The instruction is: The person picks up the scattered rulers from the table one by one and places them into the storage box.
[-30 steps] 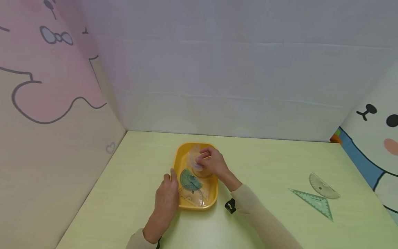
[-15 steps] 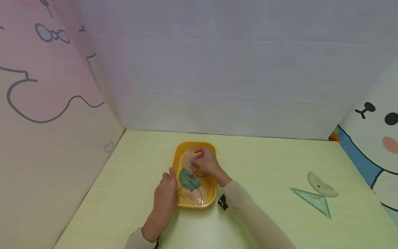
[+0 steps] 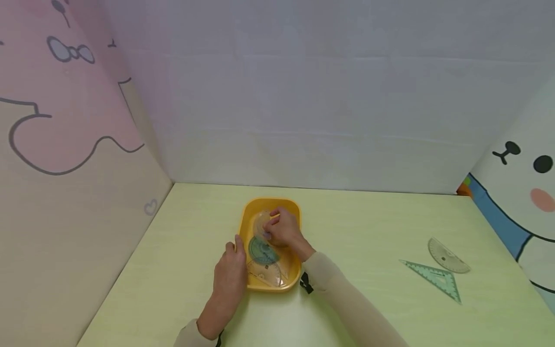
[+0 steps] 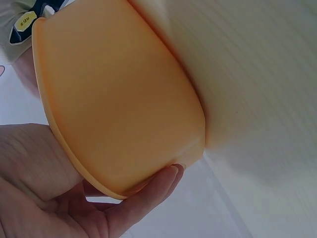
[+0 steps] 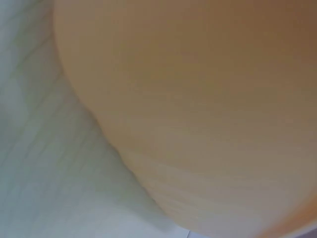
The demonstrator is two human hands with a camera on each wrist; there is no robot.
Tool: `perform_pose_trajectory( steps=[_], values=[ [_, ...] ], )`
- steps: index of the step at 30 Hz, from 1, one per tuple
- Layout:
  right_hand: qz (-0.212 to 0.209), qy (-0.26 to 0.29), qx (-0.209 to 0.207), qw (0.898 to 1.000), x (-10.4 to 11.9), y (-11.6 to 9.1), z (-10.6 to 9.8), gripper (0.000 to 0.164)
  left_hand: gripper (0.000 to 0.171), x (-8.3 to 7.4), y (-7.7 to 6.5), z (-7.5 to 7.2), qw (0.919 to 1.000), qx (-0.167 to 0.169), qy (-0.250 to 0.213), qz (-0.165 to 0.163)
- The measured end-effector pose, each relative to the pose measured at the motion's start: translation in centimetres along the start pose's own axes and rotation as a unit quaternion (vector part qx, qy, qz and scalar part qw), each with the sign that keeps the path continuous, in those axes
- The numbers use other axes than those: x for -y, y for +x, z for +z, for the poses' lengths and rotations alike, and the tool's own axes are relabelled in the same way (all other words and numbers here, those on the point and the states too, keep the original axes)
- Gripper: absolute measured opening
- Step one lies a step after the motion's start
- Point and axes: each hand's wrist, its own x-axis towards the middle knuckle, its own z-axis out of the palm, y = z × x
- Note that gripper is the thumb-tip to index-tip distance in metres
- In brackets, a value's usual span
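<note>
A yellow plastic tray (image 3: 273, 290) lies on the table, with my left hand (image 3: 231, 272) holding its left side. In the left wrist view, that hand's fingers bend around the tray's wall and rim. My right hand (image 3: 285, 229) reaches inside the far part of the tray and pinches a clear protractor (image 3: 260, 221), partly hidden by the fingers. Nearer to me in the tray lie a green protractor (image 3: 260, 251) and another clear protractor (image 3: 268, 274). The tray's outer wall (image 5: 198, 99) fills most of the right wrist view, where the right hand does not show.
To the right on the table lie a green set square (image 3: 427, 274) and a clear protractor (image 3: 446, 258), close together. A pale wall (image 3: 321, 120) stands behind the table (image 3: 347, 226), with printed panels at both sides.
My right hand has shifted slightly left and toward me with the clear protractor, which has come down lower in the tray. The left hand keeps its hold on the tray.
</note>
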Motion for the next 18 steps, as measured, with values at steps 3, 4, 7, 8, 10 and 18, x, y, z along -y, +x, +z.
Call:
perform_pose_trajectory(
  steps=[3, 4, 7, 8, 10, 18],
  values=[
    [0.003, -0.004, -0.002, 1.0, -0.17, 0.06, 0.03, 0.035, 0.05, -0.1, 0.0, -0.1, 1.0, 0.001, -0.001, -0.001],
    [0.002, -0.005, -0.003, 1.0, -0.23, 0.1, 0.02, 0.035, 0.05, -0.11, 0.03, -0.08, 1.0, 0.0, -0.001, -0.001],
    [-0.003, -0.012, -0.006, 1.0, -0.37, 0.19, 0.02, 0.035, 0.049, -0.04, 0.06, 0.07, 1.0, -0.004, 0.0, 0.001],
    [-0.003, -0.012, -0.006, 1.0, -0.38, 0.19, 0.03, 0.035, 0.049, -0.03, 0.06, 0.12, 1.0, -0.005, 0.001, 0.001],
    [-0.004, -0.012, -0.005, 1.0, -0.36, 0.14, 0.03, 0.035, 0.049, -0.01, 0.04, 0.19, 1.0, -0.003, 0.002, 0.0],
    [-0.01, -0.015, -0.006, 1.0, -0.49, -0.03, 0.09, 0.032, 0.049, -0.04, 0.06, 0.16, 0.9999, 0.013, 0.005, -0.003]
  ],
)
